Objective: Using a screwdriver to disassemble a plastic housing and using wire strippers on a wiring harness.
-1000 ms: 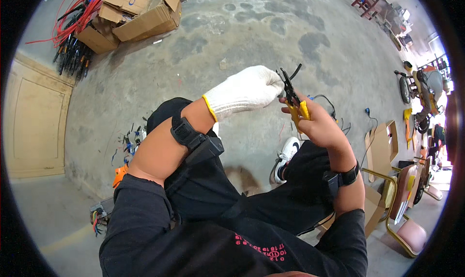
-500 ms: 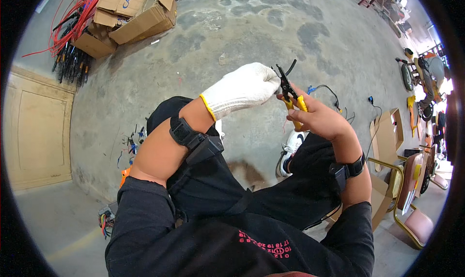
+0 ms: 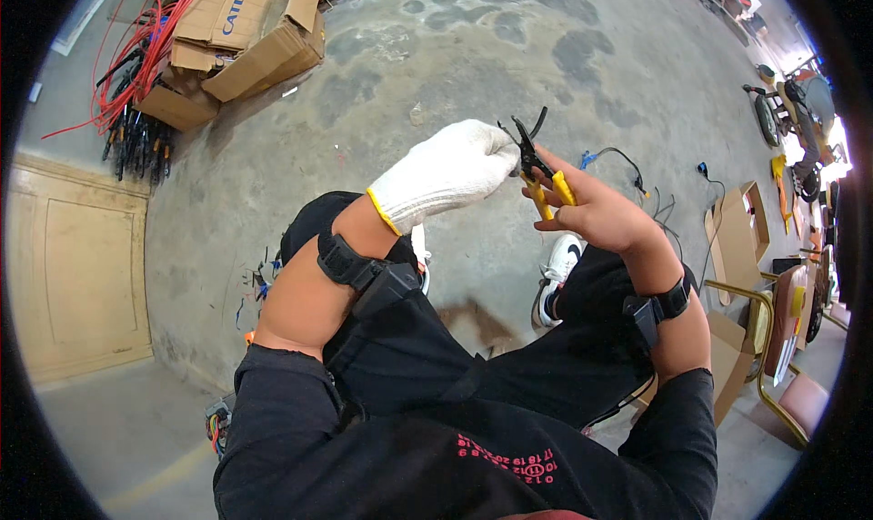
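My left hand, in a white knitted glove with a yellow cuff edge, is closed in front of me. Its fingertips pinch a thin black cable, whose free end sticks up past the tool; the rest is hidden by the glove. Pliers with black jaws and yellow handles are held in my bare right hand. Their jaws point up and away from me, parted, right beside the gloved fingertips and the cable. Whether the jaws touch the cable I cannot tell. Fingers of my right hand lie around the spread handles.
Cardboard boxes, red cable and a bundle of black rods lie at the far left. Loose wires with blue connectors are on the concrete floor to the right. A gold-framed chair and flattened cardboard stand nearer right.
The pliers' jaws appear spread wider and tilt slightly more to the left. Both hands stay together with the same holds. The whole view has shifted a little.
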Demonstrator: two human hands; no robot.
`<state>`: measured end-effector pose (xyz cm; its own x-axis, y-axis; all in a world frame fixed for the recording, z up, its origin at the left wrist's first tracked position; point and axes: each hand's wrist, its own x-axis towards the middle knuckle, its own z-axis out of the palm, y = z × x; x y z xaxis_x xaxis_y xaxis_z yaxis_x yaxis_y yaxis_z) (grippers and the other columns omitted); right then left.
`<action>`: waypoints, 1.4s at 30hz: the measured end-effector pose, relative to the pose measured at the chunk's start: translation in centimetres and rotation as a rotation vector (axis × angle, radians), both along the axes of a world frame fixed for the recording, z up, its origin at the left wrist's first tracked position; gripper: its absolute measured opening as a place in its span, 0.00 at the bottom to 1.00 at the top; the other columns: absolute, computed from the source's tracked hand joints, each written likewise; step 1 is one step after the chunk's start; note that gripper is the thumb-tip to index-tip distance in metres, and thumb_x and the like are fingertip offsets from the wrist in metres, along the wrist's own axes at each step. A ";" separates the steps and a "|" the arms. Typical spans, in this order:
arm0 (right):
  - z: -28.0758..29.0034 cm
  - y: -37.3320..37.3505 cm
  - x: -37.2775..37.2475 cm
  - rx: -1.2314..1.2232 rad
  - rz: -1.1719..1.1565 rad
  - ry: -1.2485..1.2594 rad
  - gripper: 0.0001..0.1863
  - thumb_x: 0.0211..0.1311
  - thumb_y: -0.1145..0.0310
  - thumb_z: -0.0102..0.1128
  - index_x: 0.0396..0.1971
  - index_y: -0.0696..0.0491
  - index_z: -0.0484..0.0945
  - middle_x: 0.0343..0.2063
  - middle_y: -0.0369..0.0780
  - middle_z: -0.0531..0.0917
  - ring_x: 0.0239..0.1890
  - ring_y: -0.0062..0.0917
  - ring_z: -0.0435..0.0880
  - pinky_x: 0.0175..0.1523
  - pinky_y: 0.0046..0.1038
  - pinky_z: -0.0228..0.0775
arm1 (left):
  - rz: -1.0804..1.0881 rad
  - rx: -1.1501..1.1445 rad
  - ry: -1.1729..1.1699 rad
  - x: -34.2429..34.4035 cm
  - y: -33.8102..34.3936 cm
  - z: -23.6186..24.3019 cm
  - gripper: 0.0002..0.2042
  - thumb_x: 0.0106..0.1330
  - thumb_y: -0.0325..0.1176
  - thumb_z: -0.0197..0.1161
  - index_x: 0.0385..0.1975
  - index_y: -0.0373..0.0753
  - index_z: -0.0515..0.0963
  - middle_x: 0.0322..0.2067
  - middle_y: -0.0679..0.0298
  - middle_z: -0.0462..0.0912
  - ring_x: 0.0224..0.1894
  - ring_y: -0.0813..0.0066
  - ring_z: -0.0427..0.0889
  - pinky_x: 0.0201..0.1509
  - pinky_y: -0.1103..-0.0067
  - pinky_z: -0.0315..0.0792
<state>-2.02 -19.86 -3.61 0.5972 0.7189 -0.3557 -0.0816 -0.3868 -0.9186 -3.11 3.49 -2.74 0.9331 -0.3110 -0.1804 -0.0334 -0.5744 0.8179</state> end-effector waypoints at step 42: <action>-0.2 0.9 -0.4 -0.387 -0.104 -0.436 0.13 0.65 0.66 0.56 0.41 0.61 0.78 0.31 0.57 0.82 0.38 0.55 0.80 0.44 0.46 0.71 | 0.008 -0.212 0.053 -0.2 -0.1 0.0 0.13 0.71 0.37 0.54 0.35 0.34 0.81 0.18 0.74 0.67 0.21 0.85 0.63 0.26 0.81 0.61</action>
<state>-2.47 -18.95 -3.85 0.8073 0.5159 -0.2865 0.2165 -0.7106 -0.6695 -3.32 3.37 -2.74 0.9268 -0.3394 -0.1609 0.0171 -0.3897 0.9208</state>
